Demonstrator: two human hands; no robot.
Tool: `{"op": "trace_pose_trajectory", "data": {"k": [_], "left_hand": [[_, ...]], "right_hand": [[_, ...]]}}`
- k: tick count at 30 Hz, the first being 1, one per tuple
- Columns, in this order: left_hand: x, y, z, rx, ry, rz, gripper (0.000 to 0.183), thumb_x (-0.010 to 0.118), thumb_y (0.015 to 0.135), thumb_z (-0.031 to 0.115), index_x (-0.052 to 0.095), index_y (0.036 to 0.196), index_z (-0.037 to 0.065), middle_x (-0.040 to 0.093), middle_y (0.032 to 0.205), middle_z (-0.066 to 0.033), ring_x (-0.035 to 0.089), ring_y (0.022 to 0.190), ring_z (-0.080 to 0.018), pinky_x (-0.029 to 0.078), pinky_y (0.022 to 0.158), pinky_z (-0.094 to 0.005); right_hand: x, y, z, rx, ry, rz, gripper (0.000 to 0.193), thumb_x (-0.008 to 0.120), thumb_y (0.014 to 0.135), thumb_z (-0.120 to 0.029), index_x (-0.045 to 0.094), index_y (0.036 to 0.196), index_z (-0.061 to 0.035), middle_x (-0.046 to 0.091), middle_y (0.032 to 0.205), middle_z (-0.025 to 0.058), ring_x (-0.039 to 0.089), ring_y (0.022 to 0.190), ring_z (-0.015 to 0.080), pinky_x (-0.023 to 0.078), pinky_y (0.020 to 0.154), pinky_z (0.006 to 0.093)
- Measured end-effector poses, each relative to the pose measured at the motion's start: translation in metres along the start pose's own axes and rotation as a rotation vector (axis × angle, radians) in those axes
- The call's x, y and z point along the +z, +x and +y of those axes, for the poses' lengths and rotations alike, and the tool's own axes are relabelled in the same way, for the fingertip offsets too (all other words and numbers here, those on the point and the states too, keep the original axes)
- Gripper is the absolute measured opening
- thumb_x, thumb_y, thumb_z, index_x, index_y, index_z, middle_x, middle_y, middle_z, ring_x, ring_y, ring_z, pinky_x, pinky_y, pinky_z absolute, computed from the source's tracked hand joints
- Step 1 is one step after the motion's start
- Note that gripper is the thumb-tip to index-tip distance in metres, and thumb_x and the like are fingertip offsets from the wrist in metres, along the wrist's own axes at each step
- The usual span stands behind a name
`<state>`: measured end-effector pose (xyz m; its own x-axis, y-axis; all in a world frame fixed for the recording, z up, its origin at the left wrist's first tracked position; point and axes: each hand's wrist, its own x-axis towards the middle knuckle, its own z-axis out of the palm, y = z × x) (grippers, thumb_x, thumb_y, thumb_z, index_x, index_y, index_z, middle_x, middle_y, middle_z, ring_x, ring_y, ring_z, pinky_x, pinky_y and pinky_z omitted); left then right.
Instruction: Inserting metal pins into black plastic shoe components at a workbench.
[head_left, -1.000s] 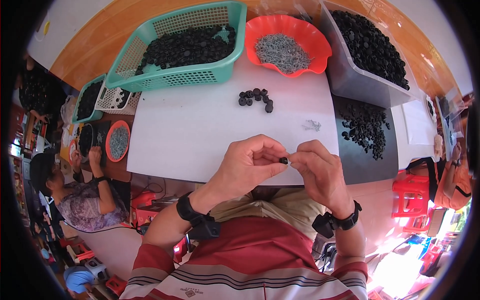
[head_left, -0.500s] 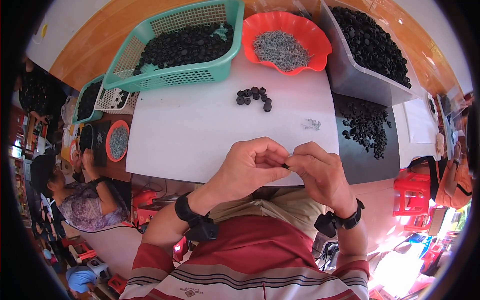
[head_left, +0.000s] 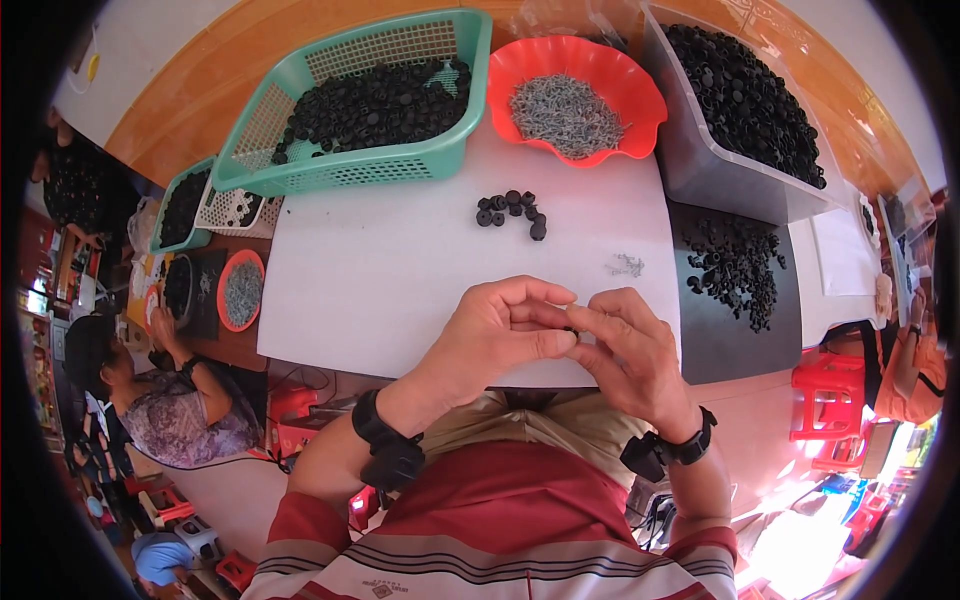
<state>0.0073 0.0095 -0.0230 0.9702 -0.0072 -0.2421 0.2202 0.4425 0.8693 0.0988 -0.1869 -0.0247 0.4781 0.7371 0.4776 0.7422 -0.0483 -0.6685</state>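
Note:
Near the front edge of the white work surface (head_left: 330, 300), my left hand (head_left: 490, 335) pinches a small black part (head_left: 571, 331) between thumb and forefinger. My right hand (head_left: 635, 355) meets it from the other side, its thumb and fingertips closed at the same part. Most of that piece is hidden by the fingers. Beyond the hands lies a loose group of round black plastic pieces (head_left: 514, 203). A small heap of thin silvery screws or pins (head_left: 625, 265) rests just past my right hand.
A green basket (head_left: 350, 178) of black pieces, a red scalloped bowl (head_left: 640, 100) of metal pins and a grey bin (head_left: 735, 185) of black parts line the back. Small black parts (head_left: 738, 265) lie on a dark mat at right. Another person (head_left: 180, 390) works at left.
My right fingers have shifted and spread slightly around the small black part. The whole view has moved a little, so the table sits lower in it. The loose black pieces look the same.

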Motion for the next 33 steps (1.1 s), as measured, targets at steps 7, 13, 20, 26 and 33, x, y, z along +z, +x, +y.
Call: {"op": "trace_pose_trajectory", "data": {"k": [7, 13, 20, 26, 33], "left_hand": [[-0.002, 0.001, -0.007, -0.046, -0.169, -0.019, 0.029, 0.069, 0.096, -0.002, 0.067, 0.126, -0.001, 0.072, 0.118, -0.0138, 0.071, 0.108, -0.0213, 0.06, 0.099, -0.0389], [0.001, 0.002, -0.009, -0.043, -0.366, -0.005, 0.02, 0.072, 0.098, 0.005, 0.068, 0.117, 0.002, 0.072, 0.114, -0.0085, 0.071, 0.105, -0.0173, 0.06, 0.097, -0.0334], [0.006, 0.004, -0.009, -0.072, -0.451, 0.021, 0.014, 0.069, 0.099, 0.004, 0.066, 0.112, 0.005, 0.071, 0.114, -0.0084, 0.071, 0.106, -0.0188, 0.06, 0.1, -0.0351], [0.006, 0.004, -0.013, -0.065, -0.47, 0.007, 0.013, 0.067, 0.099, 0.002, 0.066, 0.111, 0.006, 0.071, 0.113, -0.0092, 0.071, 0.108, -0.0205, 0.06, 0.1, -0.0361], [0.015, 0.001, -0.005, -0.038, -0.361, 0.03, 0.015, 0.07, 0.1, 0.007, 0.065, 0.113, 0.003, 0.071, 0.111, -0.0064, 0.071, 0.104, -0.0164, 0.058, 0.094, -0.0309]], "right_hand": [[0.01, 0.0, 0.001, 0.068, 0.114, 0.122, 0.04, 0.081, 0.083, 0.002, 0.07, 0.12, -0.004, 0.066, 0.099, 0.011, 0.065, 0.067, 0.0183, 0.052, 0.055, 0.0309], [0.018, 0.001, 0.002, 0.012, 0.106, 0.271, 0.026, 0.08, 0.084, 0.004, 0.075, 0.109, -0.0011, 0.066, 0.095, 0.0103, 0.062, 0.066, 0.0135, 0.049, 0.054, 0.0267], [0.023, -0.001, 0.002, -0.004, 0.026, 0.343, 0.03, 0.08, 0.084, 0.004, 0.076, 0.113, -0.0027, 0.064, 0.097, 0.0088, 0.061, 0.065, 0.0135, 0.047, 0.053, 0.0264], [0.022, -0.002, 0.003, -0.06, -0.092, 0.331, 0.035, 0.081, 0.082, 0.004, 0.074, 0.115, -0.0039, 0.063, 0.097, 0.0089, 0.062, 0.064, 0.0166, 0.048, 0.049, 0.0284], [0.024, -0.002, 0.009, -0.157, -0.25, 0.313, 0.038, 0.078, 0.084, 0.004, 0.065, 0.119, -0.0007, 0.06, 0.103, 0.0136, 0.067, 0.068, 0.0244, 0.054, 0.051, 0.0338]]}}
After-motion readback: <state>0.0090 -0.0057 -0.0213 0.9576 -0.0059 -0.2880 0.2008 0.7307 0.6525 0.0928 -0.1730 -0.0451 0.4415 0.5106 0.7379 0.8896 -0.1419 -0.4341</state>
